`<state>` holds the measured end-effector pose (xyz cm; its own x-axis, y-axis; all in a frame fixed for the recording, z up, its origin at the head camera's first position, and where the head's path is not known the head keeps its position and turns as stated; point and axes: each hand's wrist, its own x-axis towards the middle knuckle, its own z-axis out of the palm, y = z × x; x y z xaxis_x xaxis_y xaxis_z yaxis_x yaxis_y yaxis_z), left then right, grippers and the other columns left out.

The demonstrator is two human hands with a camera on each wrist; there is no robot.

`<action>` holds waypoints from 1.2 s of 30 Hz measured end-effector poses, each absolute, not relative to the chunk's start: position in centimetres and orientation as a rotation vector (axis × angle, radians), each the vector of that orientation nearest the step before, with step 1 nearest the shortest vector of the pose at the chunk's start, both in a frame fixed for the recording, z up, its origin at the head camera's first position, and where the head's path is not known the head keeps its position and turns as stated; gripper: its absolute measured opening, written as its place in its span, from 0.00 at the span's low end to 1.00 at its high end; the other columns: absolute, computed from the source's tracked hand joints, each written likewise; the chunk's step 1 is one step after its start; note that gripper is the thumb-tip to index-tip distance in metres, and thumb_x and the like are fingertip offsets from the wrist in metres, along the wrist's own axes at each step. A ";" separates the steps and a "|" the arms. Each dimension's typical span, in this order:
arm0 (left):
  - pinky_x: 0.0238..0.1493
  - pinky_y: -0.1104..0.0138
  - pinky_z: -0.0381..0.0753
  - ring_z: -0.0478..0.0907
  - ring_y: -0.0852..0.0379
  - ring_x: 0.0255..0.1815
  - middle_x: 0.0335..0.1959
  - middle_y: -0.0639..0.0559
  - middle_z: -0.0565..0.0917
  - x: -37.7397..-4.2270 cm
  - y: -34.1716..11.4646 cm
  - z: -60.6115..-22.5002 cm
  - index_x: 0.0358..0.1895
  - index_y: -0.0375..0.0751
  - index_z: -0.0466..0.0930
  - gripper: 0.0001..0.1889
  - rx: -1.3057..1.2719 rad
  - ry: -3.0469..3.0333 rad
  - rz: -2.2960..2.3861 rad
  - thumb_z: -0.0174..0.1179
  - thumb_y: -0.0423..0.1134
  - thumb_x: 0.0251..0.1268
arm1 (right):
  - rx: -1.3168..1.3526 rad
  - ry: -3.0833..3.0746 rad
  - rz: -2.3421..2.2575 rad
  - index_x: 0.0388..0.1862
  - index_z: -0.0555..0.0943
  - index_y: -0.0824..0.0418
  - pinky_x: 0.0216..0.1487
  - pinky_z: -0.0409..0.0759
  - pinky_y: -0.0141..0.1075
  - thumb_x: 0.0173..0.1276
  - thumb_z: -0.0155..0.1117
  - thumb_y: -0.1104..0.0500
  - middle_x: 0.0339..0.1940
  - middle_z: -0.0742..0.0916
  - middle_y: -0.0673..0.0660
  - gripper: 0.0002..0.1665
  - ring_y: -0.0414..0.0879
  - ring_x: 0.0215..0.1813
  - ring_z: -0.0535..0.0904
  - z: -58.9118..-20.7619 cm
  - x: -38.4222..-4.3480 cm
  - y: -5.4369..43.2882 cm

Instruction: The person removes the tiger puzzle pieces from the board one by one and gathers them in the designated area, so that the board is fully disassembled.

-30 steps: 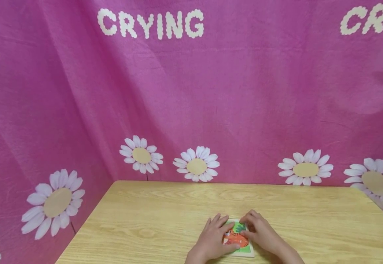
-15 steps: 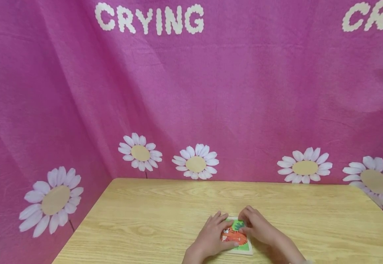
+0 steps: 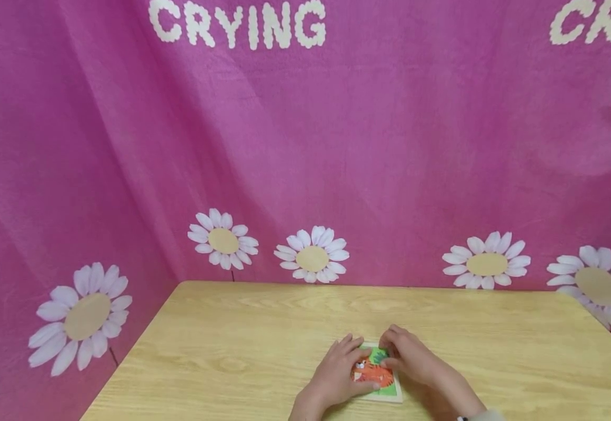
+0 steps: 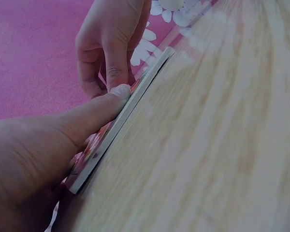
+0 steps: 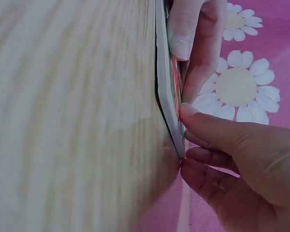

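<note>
A small flat tiger picture puzzle (image 3: 376,374), orange on green with a pale frame, lies on the wooden table. My left hand (image 3: 334,374) rests over its left side, fingers spread and fairly straight, the thumb across the lower part of the picture. At the far right corner my right hand (image 3: 413,356) holds the puzzle, its thumb on the face and its curled fingers at the far edge. The right wrist view shows that thumb and those fingers (image 5: 208,166) at the end of the board. Both hands cover parts of the picture.
The light wood-grain table (image 3: 231,339) extends around the puzzle on all visible sides. Behind it and to the left hangs a pink cloth (image 3: 389,146) with white daisies and pale lettering.
The head view has tilted slightly downward, so the scene sits a little higher in the frame. Both hands stay at the puzzle with only slight finger shifts.
</note>
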<state>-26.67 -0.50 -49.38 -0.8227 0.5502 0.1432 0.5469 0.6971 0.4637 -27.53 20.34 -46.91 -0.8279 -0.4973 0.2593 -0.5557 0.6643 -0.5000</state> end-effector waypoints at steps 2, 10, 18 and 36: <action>0.78 0.51 0.59 0.60 0.49 0.78 0.73 0.53 0.69 -26.7 -0.5 -49.2 0.66 0.53 0.74 0.33 0.936 2.895 0.789 0.63 0.62 0.59 | 0.873 -2.771 0.882 0.33 0.79 0.63 0.28 0.67 0.26 0.58 0.73 0.61 0.28 0.74 0.49 0.11 0.31 0.31 0.64 -46.8 -27.7 20.2; 0.77 0.51 0.62 0.61 0.49 0.77 0.72 0.53 0.70 -26.6 -0.4 -49.3 0.65 0.53 0.75 0.32 0.939 2.910 0.787 0.64 0.62 0.58 | 0.955 -2.835 0.911 0.35 0.74 0.63 0.30 0.67 0.25 0.61 0.69 0.62 0.30 0.73 0.49 0.12 0.30 0.32 0.63 -46.5 -27.8 20.4; 0.77 0.50 0.62 0.60 0.49 0.77 0.72 0.53 0.70 -26.7 -0.5 -49.5 0.65 0.53 0.75 0.32 0.930 2.914 0.784 0.64 0.61 0.59 | 0.990 -2.762 0.930 0.35 0.71 0.65 0.29 0.65 0.25 0.62 0.68 0.62 0.30 0.72 0.50 0.13 0.29 0.32 0.62 -47.1 -27.5 20.5; 0.78 0.52 0.60 0.60 0.48 0.78 0.73 0.53 0.70 -26.7 -0.5 -49.3 0.65 0.52 0.75 0.32 0.935 2.892 0.792 0.64 0.61 0.59 | 0.847 -2.790 0.777 0.30 0.74 0.64 0.27 0.67 0.26 0.58 0.73 0.60 0.26 0.73 0.48 0.14 0.31 0.28 0.63 -46.7 -27.5 19.9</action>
